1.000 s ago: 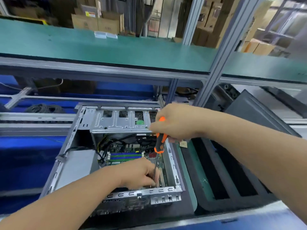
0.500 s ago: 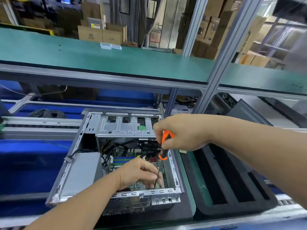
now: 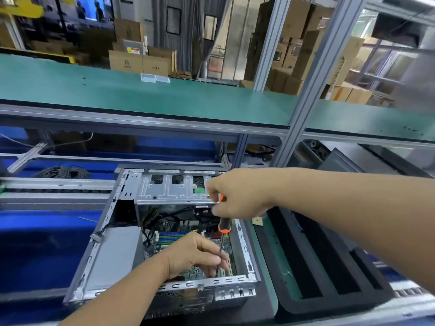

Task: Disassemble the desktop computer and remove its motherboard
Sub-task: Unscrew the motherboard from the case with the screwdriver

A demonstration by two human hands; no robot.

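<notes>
Computer case (image 3: 113,234): open on the worktop (image 3: 263,245), lid off, its inside facing up; a silver drive cage (image 3: 169,188) spans the far end.
Motherboard (image 3: 204,271): green, flat on the case floor toward the right side, partly hidden by the hands; memory sticks (image 3: 174,237) stand on it near the middle.
Power supply (image 3: 115,257): grey box in the left part of the case, with black cables (image 3: 164,217) running past it toward the board.
Screwdriver (image 3: 223,225): orange and black handle, thin dark shaft pointing down into the case at the near right part of the board; the tip is hidden.
Right hand (image 3: 237,194): fingers curled round the top of the screwdriver handle, holding it from above.
Left hand (image 3: 197,255): inside the case, fingertips pinching the screwdriver shaft low down, just over the board.
Foam tray (image 3: 329,267): black, with long slots, lying just beside the case on the right.
Upper shelf (image 3: 141,95): green-topped, running across above the case.
</notes>
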